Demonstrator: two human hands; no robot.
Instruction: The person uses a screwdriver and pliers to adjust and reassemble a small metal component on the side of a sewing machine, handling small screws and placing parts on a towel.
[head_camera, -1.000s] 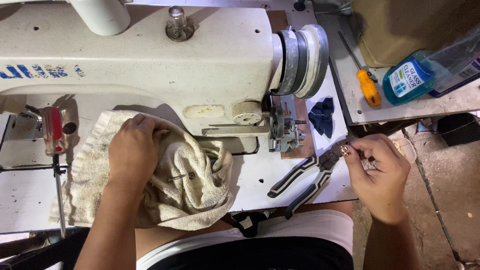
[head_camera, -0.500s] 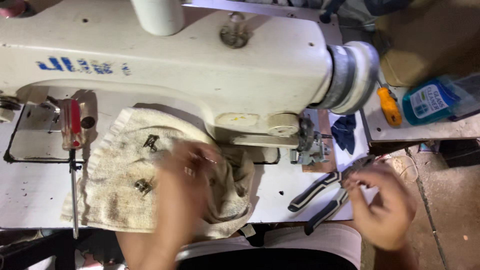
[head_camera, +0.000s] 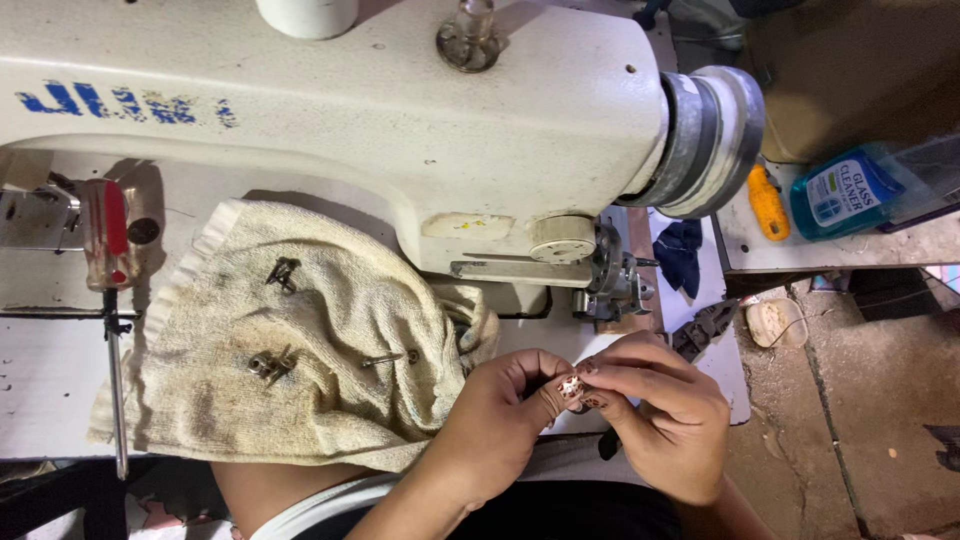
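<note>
Your left hand (head_camera: 505, 425) and right hand (head_camera: 665, 420) meet at the 6 o'clock edge of the view, just in front of your body. Both are curled nearly closed, with thumb and fingertips pinched together on one small metal part (head_camera: 571, 386) held between the two hands. The part is shiny and too small to identify further.

At 8 o'clock from your hands, a soiled cream towel (head_camera: 300, 350) lies spread on the white table (head_camera: 40, 380); your left wrist rests against its near edge. Three small metal pieces lie on the towel, apart from each other: one (head_camera: 283, 273) toward the far side, one (head_camera: 270, 364) near the middle, and a thin pin-like piece (head_camera: 390, 357) nearest your left hand.

At 9 o'clock, a red-handled screwdriver (head_camera: 108, 300) lies at the towel's left edge, its shaft pointing toward you.

At 1 o'clock from your right hand, the jaws of dark pliers (head_camera: 708, 327) show just beyond your knuckles.

At 12 o'clock, the cream sewing machine (head_camera: 400, 120) spans the view, its handwheel (head_camera: 705, 140) at the right end. Beyond the handwheel, at 2 o'clock, an orange tool handle (head_camera: 766, 200) and a blue bottle (head_camera: 850, 190) lie on a side surface.
</note>
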